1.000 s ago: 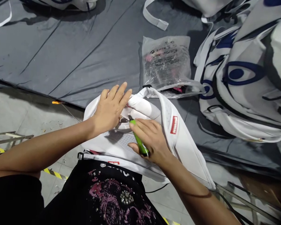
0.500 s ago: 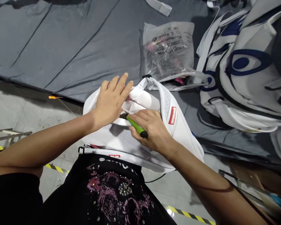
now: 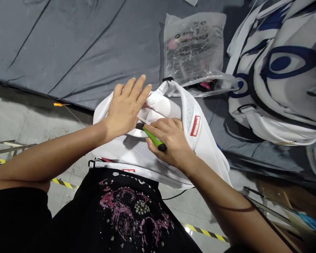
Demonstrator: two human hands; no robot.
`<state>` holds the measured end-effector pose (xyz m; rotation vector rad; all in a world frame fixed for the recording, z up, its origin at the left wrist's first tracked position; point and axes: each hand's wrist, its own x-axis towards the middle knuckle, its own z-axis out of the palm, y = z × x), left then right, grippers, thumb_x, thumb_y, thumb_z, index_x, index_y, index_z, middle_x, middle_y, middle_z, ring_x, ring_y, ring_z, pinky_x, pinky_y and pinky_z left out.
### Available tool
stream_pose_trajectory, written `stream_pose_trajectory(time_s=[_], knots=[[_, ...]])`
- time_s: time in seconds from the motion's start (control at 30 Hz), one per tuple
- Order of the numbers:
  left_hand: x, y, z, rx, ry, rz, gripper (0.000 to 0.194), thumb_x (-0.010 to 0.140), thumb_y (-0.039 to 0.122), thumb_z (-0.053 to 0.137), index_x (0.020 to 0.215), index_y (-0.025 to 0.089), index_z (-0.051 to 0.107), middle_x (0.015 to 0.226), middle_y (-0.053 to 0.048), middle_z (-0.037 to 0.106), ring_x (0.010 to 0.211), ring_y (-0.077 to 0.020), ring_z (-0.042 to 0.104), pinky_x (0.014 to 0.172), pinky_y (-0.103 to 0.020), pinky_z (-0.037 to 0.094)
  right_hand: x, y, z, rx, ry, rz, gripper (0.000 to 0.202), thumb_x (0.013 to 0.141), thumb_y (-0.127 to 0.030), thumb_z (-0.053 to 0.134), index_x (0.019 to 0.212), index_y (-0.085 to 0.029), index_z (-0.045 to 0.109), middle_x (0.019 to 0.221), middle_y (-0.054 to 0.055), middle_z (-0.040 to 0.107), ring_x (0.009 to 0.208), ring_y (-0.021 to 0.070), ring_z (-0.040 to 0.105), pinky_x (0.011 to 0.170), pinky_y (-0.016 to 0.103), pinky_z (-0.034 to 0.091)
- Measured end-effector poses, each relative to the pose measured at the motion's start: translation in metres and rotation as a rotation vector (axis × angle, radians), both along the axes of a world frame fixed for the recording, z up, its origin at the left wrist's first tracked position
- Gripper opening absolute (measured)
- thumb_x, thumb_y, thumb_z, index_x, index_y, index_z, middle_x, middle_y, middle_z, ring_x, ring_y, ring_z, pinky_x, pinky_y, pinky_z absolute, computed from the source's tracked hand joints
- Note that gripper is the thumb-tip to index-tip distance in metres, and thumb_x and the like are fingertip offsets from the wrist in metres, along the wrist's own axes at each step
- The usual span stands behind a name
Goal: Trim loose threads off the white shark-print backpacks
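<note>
A white backpack (image 3: 208, 147) with perforated mesh straps and red labels lies across the table edge and my lap. My left hand (image 3: 125, 107) rests flat on its upper left part, fingers stretched out and slightly apart. Closed in my right hand (image 3: 171, 140) is a green-handled tool (image 3: 154, 137) with a black end. Its far end points up and left into the fabric between my hands. A thin light line shows near that end; I cannot make out the tool's exact kind.
A clear plastic bag (image 3: 195, 45) with printed marks and pink items lies beyond the backpack on the grey-covered table (image 3: 76, 45). Grey and white bags (image 3: 281, 70) with blue eye-like shapes stand at right. An orange-handled item (image 3: 59, 104) sticks out at the table's left edge.
The view has shifted slightly, so the table items sit higher and further right. The green-handled tool's tip has moved slightly at the fabric; both hands keep nearly the same pose.
</note>
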<state>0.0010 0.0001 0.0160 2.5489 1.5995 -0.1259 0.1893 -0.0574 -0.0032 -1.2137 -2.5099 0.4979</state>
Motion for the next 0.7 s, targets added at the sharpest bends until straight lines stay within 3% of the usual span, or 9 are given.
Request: stream_pose_trajectory(time_s=[0.2, 0.37, 0.5, 0.7], knots=[[-0.007, -0.001, 0.004, -0.016, -0.146, -0.046, 0.076, 0.098, 0.05, 0.052, 0.159, 0.016, 0.022, 0.17, -0.016, 0.015, 0.154, -0.0416, 0.018, 0.119, -0.061, 0.018, -0.008, -0.008, -0.006, 0.063, 0.005, -0.117, 0.025, 0.095, -0.026, 0.053, 0.115, -0.02, 0.067, 0.106, 0.009, 0.072, 0.103, 0.0291, 0.057, 0.093, 0.045, 0.037], [-0.013, -0.002, 0.008, -0.036, -0.078, -0.075, 0.084, 0.097, 0.056, 0.054, 0.16, 0.014, 0.018, 0.17, -0.019, 0.011, 0.154, -0.0439, 0.016, 0.118, -0.065, 0.019, -0.007, -0.011, -0.012, 0.064, 0.071, -0.14, 0.027, 0.097, -0.029, 0.051, 0.114, -0.02, 0.069, 0.105, 0.009, 0.073, 0.102, 0.0293, 0.059, 0.092, 0.046, 0.038], [-0.013, -0.004, 0.004, -0.025, -0.088, -0.092, 0.095, 0.093, 0.063, 0.057, 0.163, 0.016, 0.012, 0.171, -0.017, 0.006, 0.155, -0.0474, 0.009, 0.118, -0.069, 0.013, -0.014, -0.008, -0.018, 0.032, 0.102, -0.165, 0.028, 0.096, -0.031, 0.051, 0.115, -0.022, 0.069, 0.105, 0.007, 0.074, 0.103, 0.0307, 0.059, 0.093, 0.048, 0.038], [-0.014, 0.0, 0.001, -0.036, 0.007, -0.11, 0.092, 0.093, 0.045, 0.062, 0.163, 0.019, 0.009, 0.172, -0.017, 0.002, 0.153, -0.0462, 0.012, 0.117, -0.07, 0.016, -0.022, -0.008, -0.021, 0.011, 0.14, -0.182, 0.027, 0.096, -0.031, 0.05, 0.115, -0.025, 0.068, 0.107, 0.005, 0.076, 0.105, 0.0295, 0.062, 0.103, 0.052, 0.034]])
